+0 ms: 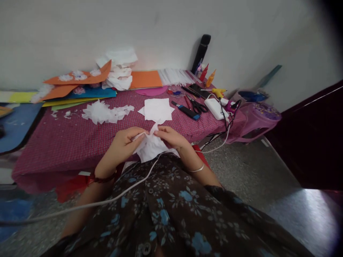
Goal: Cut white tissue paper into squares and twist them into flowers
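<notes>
Just off the table's front edge, my left hand (125, 143) and my right hand (171, 137) both pinch a thin white tissue paper (150, 148). Its upper corner stands up between my fingertips, and the lower part hangs in front of my shirt. Beyond my hands lies a flat stack of square white tissue sheets (157, 109), with some corners turned out star-like. A heap of crumpled white tissue pieces (100, 112) rests on the checked cloth to the left of that stack.
A box cutter (186, 110), black scissors (198, 106) and a white power bank (215, 108) with cables lie right. A yellow glue gun (219, 92) and black bottle (200, 53) are behind. Coloured papers (80, 94) pile at back left. A pink stool (248, 123) stands right. A white cable (107, 201) crosses my front.
</notes>
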The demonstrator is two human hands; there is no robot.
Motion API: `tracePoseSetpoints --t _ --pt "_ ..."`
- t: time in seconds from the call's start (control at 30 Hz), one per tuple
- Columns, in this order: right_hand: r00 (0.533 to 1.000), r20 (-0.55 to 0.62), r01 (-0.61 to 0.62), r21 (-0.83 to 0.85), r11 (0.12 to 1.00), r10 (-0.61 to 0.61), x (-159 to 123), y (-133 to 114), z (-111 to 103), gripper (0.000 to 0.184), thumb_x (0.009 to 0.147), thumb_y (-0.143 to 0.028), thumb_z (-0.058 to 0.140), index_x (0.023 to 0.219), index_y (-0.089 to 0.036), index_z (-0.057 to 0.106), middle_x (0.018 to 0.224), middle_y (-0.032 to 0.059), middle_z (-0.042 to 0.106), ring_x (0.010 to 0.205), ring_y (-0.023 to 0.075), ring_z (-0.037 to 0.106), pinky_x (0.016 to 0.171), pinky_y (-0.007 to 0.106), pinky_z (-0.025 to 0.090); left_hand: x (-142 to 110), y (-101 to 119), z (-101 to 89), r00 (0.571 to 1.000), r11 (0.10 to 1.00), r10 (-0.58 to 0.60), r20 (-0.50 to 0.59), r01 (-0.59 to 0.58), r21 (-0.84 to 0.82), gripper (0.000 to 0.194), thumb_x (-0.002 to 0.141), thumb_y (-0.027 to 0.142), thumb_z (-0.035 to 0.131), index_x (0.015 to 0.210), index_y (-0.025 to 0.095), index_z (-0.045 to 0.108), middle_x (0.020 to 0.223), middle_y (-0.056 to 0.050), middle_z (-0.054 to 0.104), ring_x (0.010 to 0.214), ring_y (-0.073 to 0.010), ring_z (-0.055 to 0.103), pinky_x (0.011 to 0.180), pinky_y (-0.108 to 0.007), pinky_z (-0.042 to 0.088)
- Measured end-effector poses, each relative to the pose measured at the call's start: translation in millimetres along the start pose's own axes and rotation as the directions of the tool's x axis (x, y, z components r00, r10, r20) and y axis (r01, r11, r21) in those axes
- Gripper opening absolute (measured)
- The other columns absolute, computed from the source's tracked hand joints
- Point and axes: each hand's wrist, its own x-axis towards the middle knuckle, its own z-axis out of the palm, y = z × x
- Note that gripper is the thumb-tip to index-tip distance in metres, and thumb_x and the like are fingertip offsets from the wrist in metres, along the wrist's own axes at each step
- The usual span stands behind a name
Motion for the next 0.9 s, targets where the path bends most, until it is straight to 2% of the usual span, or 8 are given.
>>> tracePoseSetpoints --t 0.13,0.23,0.37,0.43,0.5,0.6,0.7,0.9 --pt "0.991 -0.127 0.05 0.087 0.995 -0.039 4 9 12 0.029 0.067 -0.039 0.069 0.082 -0.017 0.059 0.074 -0.0007 0.061 0.065 0.0121 0.054 0.063 0.026 0.045 -2 2 -4.6 1.0 0.995 0.007 0.009 -0.008 0.097 0.029 0.086 0.037 0.055 0.098 0.02 0.075 0.102 -0.009 0.075 0.093 -0.0253 0.069 0.087 -0.036 0.053" --pt "0.965 -0.201 0.151 -0.107 0.983 -0.17 -1 3 15 0.022 0.075 -0.039 0.061 0.08 -0.018 0.056 0.074 -0.0007 0.058 0.065 0.0129 0.052 0.062 0.026 0.043 -4 4 -9.1 0.991 0.995 -0.086 0.104 0.08 0.067 0.044 0.078 0.04 0.065 0.116 0.019 0.071 0.115 -0.011 0.073 0.101 -0.029 0.068 0.09 -0.04 0.053" --pt "0.927 -0.048 0.279 -0.572 0.771 -0.372 -14 -17 21 0.016 0.085 -0.031 0.054 0.077 -0.018 0.057 0.074 0.0007 0.058 0.07 0.0141 0.051 0.068 0.027 0.04 2 9 -2.2 0.98 0.988 -0.102 0.171 0.119 -0.096 0.05 0.076 0.045 0.067 0.118 0.018 0.068 0.116 -0.011 0.072 0.103 -0.0272 0.067 0.087 -0.038 0.054" --pt "0.914 0.054 0.323 -0.694 0.643 -0.401 -18 -25 25 0.017 0.088 -0.028 0.051 0.076 -0.018 0.056 0.077 0.0016 0.058 0.073 0.014 0.051 0.07 0.027 0.038 7 12 4.1 0.982 0.988 -0.091 0.167 0.111 -0.111 0.038 0.081 0.044 0.063 0.107 0.017 0.069 0.102 -0.008 0.073 0.09 -0.0224 0.067 0.078 -0.033 0.053" --pt "0.91 0.089 0.334 -0.733 0.593 -0.404 -21 -29 28 0.021 0.091 -0.028 0.048 0.074 -0.018 0.053 0.076 0.0013 0.057 0.072 0.0133 0.05 0.068 0.027 0.036 11 13 8.2 0.982 0.991 -0.086 0.167 0.102 -0.089 0.032 0.088 0.045 0.054 0.089 0.016 0.067 0.084 -0.004 0.069 0.074 -0.0175 0.062 0.066 -0.027 0.048" --pt "0.915 0.042 0.304 -0.728 0.615 -0.402 -22 -26 28 0.032 0.094 -0.033 0.046 0.066 -0.019 0.044 0.066 -0.0018 0.048 0.064 0.0117 0.045 0.063 0.026 0.031 13 11 9.3 0.984 0.993 -0.097 0.149 0.107 -0.059 0.039 0.09 0.046 0.045 0.067 0.016 0.055 0.063 0.0 0.053 0.06 -0.0132 0.047 0.054 -0.024 0.035" --pt "0.911 -0.017 0.283 -0.701 0.655 -0.412 -21 -18 26 0.035 0.093 -0.034 0.048 0.062 -0.02 0.039 0.062 -0.0032 0.042 0.061 0.0112 0.042 0.06 0.027 0.029 10 7 8.3 0.985 0.985 -0.152 0.082 0.157 -0.071 0.037 0.087 0.044 0.046 0.062 0.017 0.049 0.058 0.002 0.042 0.056 -0.012 0.039 0.05 -0.023 0.028" --pt "0.893 -0.154 0.237 -0.638 0.733 -0.422 -18 -4 21 0.032 0.091 -0.036 0.048 0.063 -0.02 0.044 0.063 -0.0027 0.044 0.062 0.0117 0.044 0.059 0.026 0.031 7 -4 6.8 0.97 0.968 -0.23 -0.077 0.22 -0.122 0.033 0.084 0.041 0.05 0.064 0.016 0.057 0.059 0.001 0.047 0.058 -0.013 0.041 0.049 -0.023 0.028"
